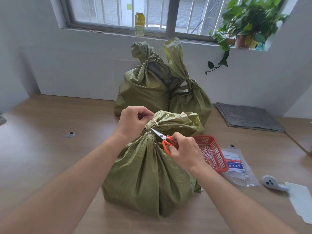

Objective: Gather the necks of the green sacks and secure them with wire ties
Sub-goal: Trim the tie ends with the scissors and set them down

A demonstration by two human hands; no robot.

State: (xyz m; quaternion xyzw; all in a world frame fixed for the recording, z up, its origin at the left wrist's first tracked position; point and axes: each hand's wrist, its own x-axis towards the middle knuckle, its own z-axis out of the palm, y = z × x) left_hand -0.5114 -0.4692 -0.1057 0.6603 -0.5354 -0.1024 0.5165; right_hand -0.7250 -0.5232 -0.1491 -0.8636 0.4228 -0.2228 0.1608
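Woven sheen, wood grain and bright plastic

The near green sack [148, 174] is coarse woven plastic, crinkled, with a dull sheen, and so are the rear left sack [143, 88] and the rear right sack [189, 98]. The white tie [155, 122] at the near neck looks like smooth plastic. The scissors [163, 136] have bright metal blades and glossy orange plastic handles. The table [50, 157] is smooth wood-grain board with a soft satin shine. The red basket [219, 152] is moulded plastic mesh, and the clear packet [236, 168] beside it is glossy film. The folded grey cloth [248, 117] is matt and felt-like, and the white sheet [300, 200] is matt paper.
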